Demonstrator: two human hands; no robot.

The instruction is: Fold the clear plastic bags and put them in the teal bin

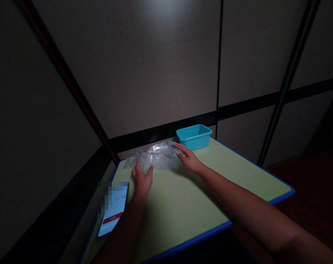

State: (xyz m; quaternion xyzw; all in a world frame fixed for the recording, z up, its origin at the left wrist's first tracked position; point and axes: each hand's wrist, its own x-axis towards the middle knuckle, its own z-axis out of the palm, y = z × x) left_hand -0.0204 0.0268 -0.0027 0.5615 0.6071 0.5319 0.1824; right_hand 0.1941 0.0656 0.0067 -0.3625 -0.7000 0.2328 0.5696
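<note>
Crumpled clear plastic (162, 156), which looks like one or more thin bags, lies across the far left part of the table. My left hand (142, 180) is at its near left edge, thumb and forefinger spread apart and fingertips at the plastic. At the right end of the plastic is my right hand (190, 158), fingers stretched out and thumb apart from them. Its fingertips reach the plastic; whether they press on it I cannot tell. Just beyond the right hand stands a turquoise rectangular basket (196, 142), upright, no contents visible.
A phone (113, 209) with a lit screen lies at the table's left side, beside my left forearm. The pale green table (183, 212) has a blue edge. Behind it rise large panels (160, 73) with dark strips, close to the table's far edge.
</note>
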